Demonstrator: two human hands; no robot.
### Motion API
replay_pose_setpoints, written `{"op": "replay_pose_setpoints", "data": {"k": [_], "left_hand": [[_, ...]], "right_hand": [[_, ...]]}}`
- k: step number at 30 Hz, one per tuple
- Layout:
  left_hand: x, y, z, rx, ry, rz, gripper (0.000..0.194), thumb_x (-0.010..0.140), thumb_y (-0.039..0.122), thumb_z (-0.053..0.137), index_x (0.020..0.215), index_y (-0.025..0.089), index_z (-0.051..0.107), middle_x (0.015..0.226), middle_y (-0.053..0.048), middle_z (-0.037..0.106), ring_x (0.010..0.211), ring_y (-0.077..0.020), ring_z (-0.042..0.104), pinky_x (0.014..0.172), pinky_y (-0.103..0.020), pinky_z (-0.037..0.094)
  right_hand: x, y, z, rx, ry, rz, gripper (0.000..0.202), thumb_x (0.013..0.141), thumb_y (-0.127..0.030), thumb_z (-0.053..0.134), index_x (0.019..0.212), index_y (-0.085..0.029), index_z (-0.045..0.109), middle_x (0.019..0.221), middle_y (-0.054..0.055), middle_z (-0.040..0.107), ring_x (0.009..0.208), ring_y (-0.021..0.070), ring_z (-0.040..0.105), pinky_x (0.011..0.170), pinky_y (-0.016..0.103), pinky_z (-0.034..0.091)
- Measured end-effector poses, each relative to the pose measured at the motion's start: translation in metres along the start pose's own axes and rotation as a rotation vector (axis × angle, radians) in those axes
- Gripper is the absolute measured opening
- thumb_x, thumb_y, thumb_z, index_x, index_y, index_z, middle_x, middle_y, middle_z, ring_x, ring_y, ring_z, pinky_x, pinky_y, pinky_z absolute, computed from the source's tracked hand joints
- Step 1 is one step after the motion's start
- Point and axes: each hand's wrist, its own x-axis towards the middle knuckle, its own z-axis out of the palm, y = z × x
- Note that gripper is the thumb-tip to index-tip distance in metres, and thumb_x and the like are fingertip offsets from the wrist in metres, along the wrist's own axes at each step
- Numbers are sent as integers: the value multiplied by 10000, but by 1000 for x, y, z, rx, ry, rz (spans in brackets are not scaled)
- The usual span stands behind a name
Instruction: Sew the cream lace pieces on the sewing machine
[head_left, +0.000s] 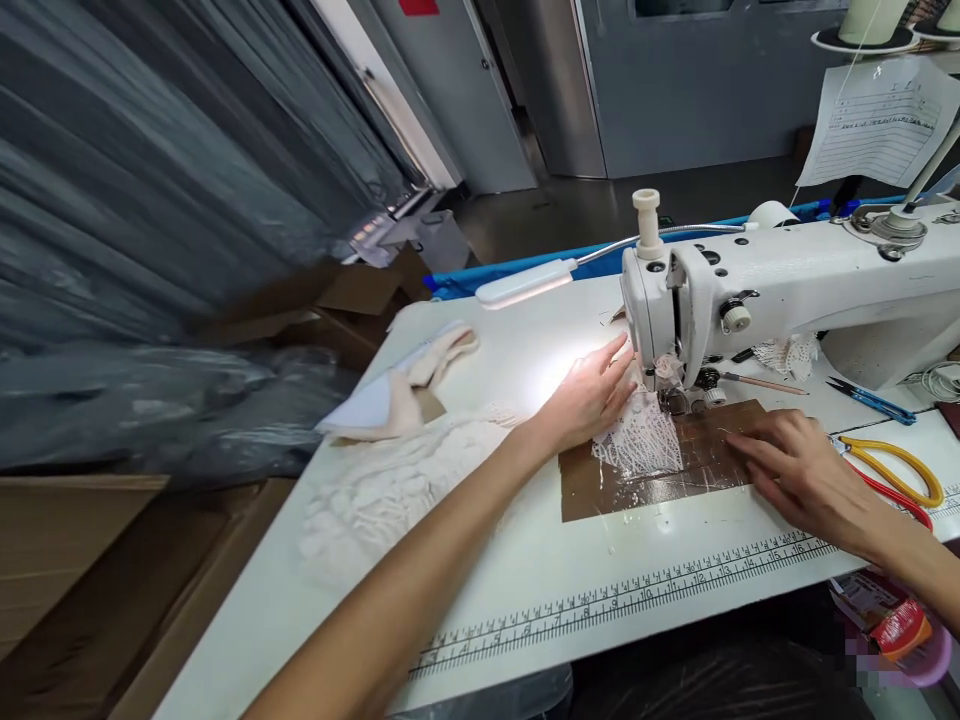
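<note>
A white sewing machine stands at the right of the table. My left hand lies beside its needle area, fingers stretched out over the edge of a piece of white lace. The lace runs up to the presser foot, on top of a shiny brown sheet. To the right, my right hand rests its slightly bent fingertips on the brown sheet, apart from the lace. Whether a thin thread lies under those fingertips is too small to tell.
Yellow-and-red-handled scissors, blue thread snips and a pencil lie at the right. White ruffled fabric and a folded cloth lie left. A lamp reaches over the table. A printed ruler follows the front edge.
</note>
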Motion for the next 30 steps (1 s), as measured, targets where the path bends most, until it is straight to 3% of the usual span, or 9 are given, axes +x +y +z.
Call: {"op": "replay_pose_setpoints", "data": {"k": [5,9,12,14,19,22,25,28,30], "left_hand": [[-28,31,-17,-178,-111,106,265,1018,336,472,1149,168,630,1096,-95,695,923,-193,670,768,-365,576],[-35,45,-9,-297,-100,120,258,999,356,534,966,156,693,932,-70,710,819,-167,666,707,-323,567],[-32,47,-4,-318,-48,86,291,1013,307,507,858,160,704,867,-55,697,753,-145,652,683,-309,552],[-31,47,-4,-333,-28,76,277,1013,298,509,868,164,703,883,-52,698,761,-145,656,688,-313,552],[-32,50,-11,-303,35,34,234,1018,236,482,890,153,660,933,-70,696,827,-164,676,733,-343,582],[-34,56,-8,-286,94,43,190,998,298,536,1042,139,629,1014,-107,692,925,-192,683,769,-360,620],[-35,64,-2,-233,144,35,355,951,395,610,1184,128,582,1098,-143,683,1019,-230,685,788,-375,645],[-33,67,1,-217,194,2,145,994,228,533,1072,139,617,1044,-109,704,941,-183,713,757,-309,648],[-31,64,-1,-258,223,-17,118,997,161,502,1006,151,619,992,-79,718,895,-156,720,750,-283,642]], "right_hand": [[-45,38,-17,-138,47,18,259,980,-236,456,1127,-182,663,1000,118,671,934,262,589,735,400,464],[-43,58,-22,-232,96,-28,226,971,-224,472,1015,-182,690,949,114,695,884,266,611,713,407,447],[-22,46,-20,-130,118,-25,211,960,-196,492,1046,-185,684,928,102,689,865,240,619,719,385,486],[-4,30,-15,32,61,-49,243,974,-187,465,1125,-186,655,962,96,677,893,210,631,748,352,528],[43,-7,9,241,-185,-37,403,953,-334,521,1316,-160,532,1126,141,637,940,235,643,771,378,553],[65,-15,21,217,-302,6,317,954,-339,508,1181,-133,587,1050,150,645,822,226,631,689,357,511],[74,-14,30,259,-273,32,220,979,-273,436,1036,-144,604,937,112,655,738,186,598,655,323,465],[72,-11,33,367,-168,85,222,987,-286,433,1046,-147,596,820,63,634,670,151,552,628,292,452],[68,-10,33,375,-124,114,256,991,-304,427,1080,-140,601,814,63,620,670,153,539,630,298,466]]}}
